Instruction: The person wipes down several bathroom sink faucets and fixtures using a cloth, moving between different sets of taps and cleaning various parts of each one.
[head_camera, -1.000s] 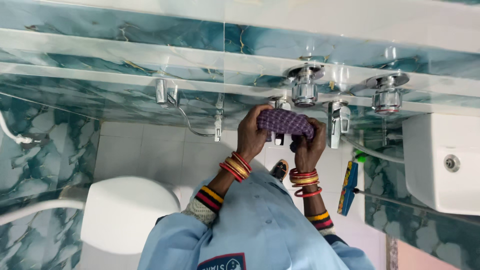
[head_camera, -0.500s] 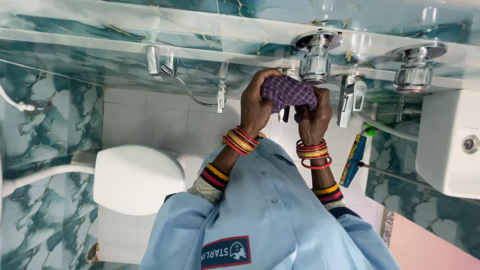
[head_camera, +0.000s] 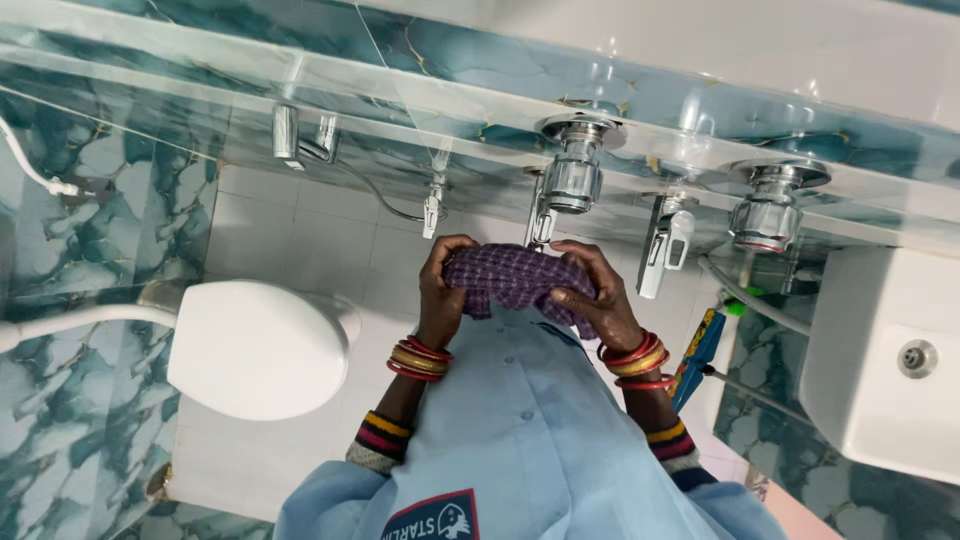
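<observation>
Head view | left hand (head_camera: 440, 290), right hand (head_camera: 592, 298) raised | both clutch purple cloth (head_camera: 505, 277)

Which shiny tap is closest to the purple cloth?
The round chrome tap just above the purple cloth, which both hands hold. The other round tap sits further right, near the white tank.

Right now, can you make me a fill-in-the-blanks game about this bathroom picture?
1. Both hands hold a purple ____ between them.
2. The left hand and the right hand each have ____ on the wrist.
3. The white toilet has its lid ____.
4. The person's shirt is light ____.

Missing words: cloth; bangles; shut; blue.
</observation>
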